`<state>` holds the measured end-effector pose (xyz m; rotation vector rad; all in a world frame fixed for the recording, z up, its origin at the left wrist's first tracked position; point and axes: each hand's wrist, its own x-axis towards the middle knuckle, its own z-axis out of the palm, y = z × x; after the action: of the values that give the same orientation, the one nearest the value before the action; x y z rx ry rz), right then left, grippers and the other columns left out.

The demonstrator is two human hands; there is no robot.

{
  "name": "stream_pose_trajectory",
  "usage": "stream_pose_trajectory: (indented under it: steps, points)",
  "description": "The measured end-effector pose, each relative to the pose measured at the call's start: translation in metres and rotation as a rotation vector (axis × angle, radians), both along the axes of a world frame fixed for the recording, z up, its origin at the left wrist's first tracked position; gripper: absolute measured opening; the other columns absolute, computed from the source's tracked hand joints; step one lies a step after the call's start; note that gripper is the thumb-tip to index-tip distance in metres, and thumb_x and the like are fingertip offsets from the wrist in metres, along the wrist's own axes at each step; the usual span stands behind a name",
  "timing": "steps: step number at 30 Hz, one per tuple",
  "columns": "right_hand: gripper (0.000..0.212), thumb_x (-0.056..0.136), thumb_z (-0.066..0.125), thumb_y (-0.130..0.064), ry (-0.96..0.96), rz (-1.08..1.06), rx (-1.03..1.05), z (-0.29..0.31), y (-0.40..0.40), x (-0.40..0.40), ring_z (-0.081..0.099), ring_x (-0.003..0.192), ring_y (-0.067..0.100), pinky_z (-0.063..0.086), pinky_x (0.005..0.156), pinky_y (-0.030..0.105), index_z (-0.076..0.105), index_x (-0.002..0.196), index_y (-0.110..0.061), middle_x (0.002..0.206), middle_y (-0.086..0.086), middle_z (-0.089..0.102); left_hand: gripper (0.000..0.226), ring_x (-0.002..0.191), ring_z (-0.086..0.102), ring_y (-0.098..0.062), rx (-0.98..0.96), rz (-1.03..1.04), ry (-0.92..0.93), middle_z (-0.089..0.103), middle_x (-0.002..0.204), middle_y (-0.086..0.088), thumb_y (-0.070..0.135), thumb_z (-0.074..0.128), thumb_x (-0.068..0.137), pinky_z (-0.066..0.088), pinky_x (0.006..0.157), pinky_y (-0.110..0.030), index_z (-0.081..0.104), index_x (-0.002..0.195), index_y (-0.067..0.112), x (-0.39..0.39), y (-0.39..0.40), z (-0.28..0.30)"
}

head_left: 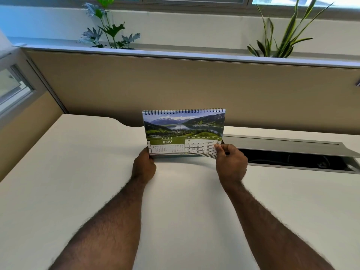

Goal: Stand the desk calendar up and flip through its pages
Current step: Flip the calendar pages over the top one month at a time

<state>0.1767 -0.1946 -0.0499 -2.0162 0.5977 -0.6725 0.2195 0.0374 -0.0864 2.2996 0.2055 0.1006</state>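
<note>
Desk calendar (184, 131) upright on white desk (78, 172) between both hands, May page facing wearer, spiral binding on top, long axis left to right; left hand (144, 166) grips lower left corner; right hand (230, 162) pinches curling lower right page corner; risks: page tearing at spiral if yanked, stand toppling backward if left grip slackens.

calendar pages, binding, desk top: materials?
Calendar pages: glossy printed paper, probably; the lower right corner curls where the right hand pinches it. Binding: dark wire loops along the top edge, likely coated metal. Desk: smooth matte off-white surface, looks like laminate; the core is not visible.
</note>
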Motion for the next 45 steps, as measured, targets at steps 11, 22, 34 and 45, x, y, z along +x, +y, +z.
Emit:
stream_pose_trajectory:
  steps: [11,22,34,45]
  points:
    - [0.009,0.086,0.067,-0.017,-0.058,0.146,-0.047,0.041,-0.01,-0.015,0.065,0.059,0.013,0.054,0.062,0.026,0.068,0.095,-0.02,0.07,0.003,0.074,0.038,0.109,0.059,-0.039,-0.054,-0.006,-0.019,0.066,0.117,-0.018,-0.002,0.053,0.078,0.046,0.084,-0.034,0.059,0.113,0.011,-0.003,0.001,0.0]
    - [0.003,0.084,0.072,-0.02,-0.196,0.731,0.424,0.139,-0.051,-0.012,0.075,0.08,0.024,0.059,0.069,0.026,0.072,0.087,-0.021,0.086,0.008,0.078,0.033,0.116,0.051,-0.037,0.08,-0.015,-0.004,0.057,0.128,-0.018,0.009,0.045,0.088,0.041,0.096,-0.038,0.05,0.121,0.008,0.001,0.002,-0.005]
    - [0.013,0.091,0.065,-0.028,-0.073,0.482,0.338,0.162,-0.054,0.11,0.056,0.053,0.006,0.051,0.053,0.026,0.068,0.088,-0.016,0.075,-0.002,0.07,0.03,0.113,0.054,-0.039,0.047,0.021,0.003,0.061,0.124,-0.019,0.007,0.046,0.09,0.045,0.096,-0.041,0.052,0.119,0.005,0.001,-0.002,-0.002]
    - [0.029,0.092,0.058,-0.007,0.596,0.501,0.404,0.074,-0.059,0.156,0.052,0.043,0.012,0.041,0.047,0.021,0.054,0.064,-0.014,0.046,-0.003,0.058,0.03,0.113,0.054,-0.035,0.037,-0.006,-0.029,0.061,0.124,-0.015,0.007,0.045,0.089,0.044,0.093,-0.034,0.052,0.119,0.007,0.004,0.001,-0.005]
